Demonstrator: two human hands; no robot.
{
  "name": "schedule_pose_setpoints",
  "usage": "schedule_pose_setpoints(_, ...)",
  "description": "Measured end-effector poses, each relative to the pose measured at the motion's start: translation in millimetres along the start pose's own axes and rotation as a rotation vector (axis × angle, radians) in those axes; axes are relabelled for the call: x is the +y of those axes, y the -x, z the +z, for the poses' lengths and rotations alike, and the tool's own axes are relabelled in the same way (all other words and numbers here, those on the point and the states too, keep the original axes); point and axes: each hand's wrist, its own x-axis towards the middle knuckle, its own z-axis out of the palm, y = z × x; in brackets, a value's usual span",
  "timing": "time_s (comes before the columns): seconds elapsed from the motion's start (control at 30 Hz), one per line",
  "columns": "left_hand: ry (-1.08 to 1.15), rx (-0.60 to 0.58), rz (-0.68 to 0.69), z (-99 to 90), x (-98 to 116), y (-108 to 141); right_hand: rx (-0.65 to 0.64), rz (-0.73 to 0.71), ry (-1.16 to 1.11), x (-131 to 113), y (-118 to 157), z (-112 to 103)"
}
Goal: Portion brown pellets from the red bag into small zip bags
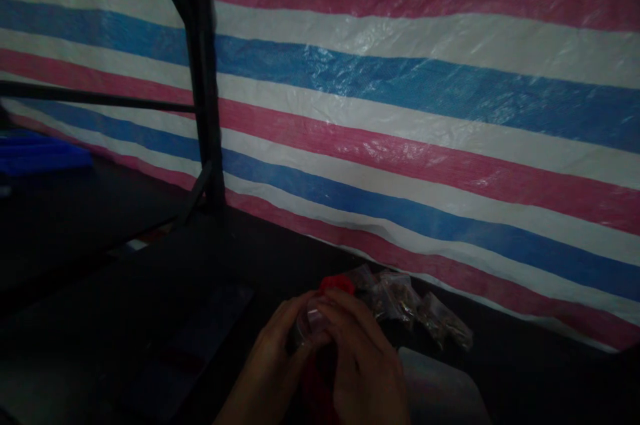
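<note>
Near the bottom middle of the head view, my left hand curls its fingers round a small roundish object that looks clear or shiny; the dim light hides what it is. My right hand closes over the same object from the right, its fingertips on top. Red material shows just beyond the fingers, and more red lies below, between the hands. Several small clear plastic bags with small brownish pieces inside lie just beyond my right hand.
A pale translucent container stands right of my right hand on the dark table. A dark flat item lies at left. Behind are a striped tarp and black frame post. A blue tray sits far left.
</note>
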Motion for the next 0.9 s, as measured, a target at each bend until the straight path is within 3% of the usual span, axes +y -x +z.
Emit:
schedule_pose_setpoints(0.1,-0.011,0.003,0.004,-4.1,-1.5,1.0,0.127,0.027,0.000,4.5,-1.7,-10.0)
schedule_pose_setpoints(0.17,-0.026,0.054,-0.008,-5.8,0.8,0.4,0.143,0.076,-0.008,8.1,-4.9,-22.6)
schedule_pose_setpoints(0.3,-0.051,0.133,-0.055,-4.5,8.8,-2.1,-0.106,0.176,-0.134,14.4,-8.6,-41.6)
schedule_pose_setpoints(0.47,-0.098,0.126,-0.172,-1.5,15.8,1.9,-0.366,0.290,-0.048,24.0,2.0,-32.8)
schedule_pose_setpoints(0.7,-0.077,-0.123,-0.219,0.7,8.2,14.6,-0.471,0.278,0.094,34.7,13.0,-20.1)
schedule_pose_setpoints(0.9,0.209,-0.041,-0.176,9.5,5.8,10.1,-0.533,0.338,0.219,45.5,18.2,-23.4)
